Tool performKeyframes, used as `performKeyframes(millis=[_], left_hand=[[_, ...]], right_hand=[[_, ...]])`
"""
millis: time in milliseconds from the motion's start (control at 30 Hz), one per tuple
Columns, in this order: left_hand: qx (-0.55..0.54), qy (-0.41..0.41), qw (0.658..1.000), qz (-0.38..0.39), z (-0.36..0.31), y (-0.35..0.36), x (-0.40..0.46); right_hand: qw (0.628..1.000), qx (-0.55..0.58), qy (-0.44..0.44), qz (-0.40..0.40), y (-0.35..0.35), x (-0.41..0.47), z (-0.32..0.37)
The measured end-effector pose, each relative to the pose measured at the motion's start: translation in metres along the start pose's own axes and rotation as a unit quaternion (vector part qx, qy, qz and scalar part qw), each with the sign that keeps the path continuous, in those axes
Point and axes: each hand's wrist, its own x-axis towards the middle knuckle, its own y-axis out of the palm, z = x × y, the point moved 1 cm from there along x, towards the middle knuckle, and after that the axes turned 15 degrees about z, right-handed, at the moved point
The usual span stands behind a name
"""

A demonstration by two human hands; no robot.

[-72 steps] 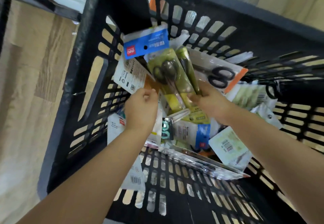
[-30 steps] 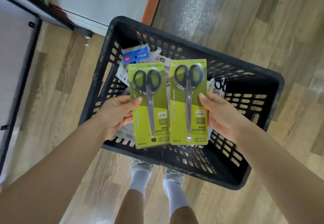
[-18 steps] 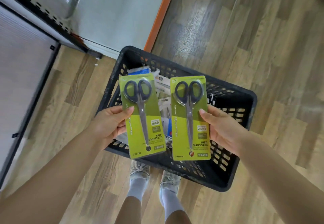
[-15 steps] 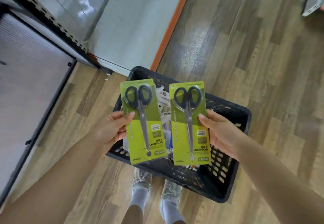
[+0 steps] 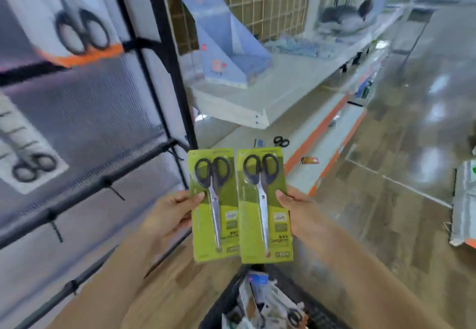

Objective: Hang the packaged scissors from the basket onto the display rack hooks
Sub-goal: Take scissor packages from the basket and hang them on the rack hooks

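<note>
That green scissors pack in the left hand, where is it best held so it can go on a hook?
Probably where the left hand grips the left scissors pack now: the lower side edge, pinched from the outer side. The card is flat and upright, handles up, so its top edge stays free for a hook.

Two scissors packs side by side, left pack [image 5: 213, 206] in the left hand [image 5: 171, 216], right pack [image 5: 264, 207] in the right hand [image 5: 300, 215], basket [image 5: 316, 310] below them, display rack [image 5: 85, 192] at left, shelf [image 5: 278, 89] beyond
</note>
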Motion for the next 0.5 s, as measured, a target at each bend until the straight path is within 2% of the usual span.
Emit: performKeyframes(millis=[133,233,400,500], left_hand=[[0.005,0.093,0.994,-0.052,-0.07,-0.017,-0.054],[0.003,0.142,0.985,-0.093,-0.102,-0.029,-0.096],[-0.018,0.149,0.98,-0.129,-0.101,-0.055,-0.157],[-0.049,0.144,0.976,-0.154,-0.088,-0.07,-0.186]], right_hand=[[0.994,-0.082,-0.057,0.041,0.063,-0.013,0.085],[0.987,-0.083,-0.107,0.086,0.107,-0.026,0.122],[0.981,-0.13,-0.101,0.106,0.165,-0.034,0.126],[0.97,-0.165,-0.074,0.162,0.187,-0.016,0.105]])
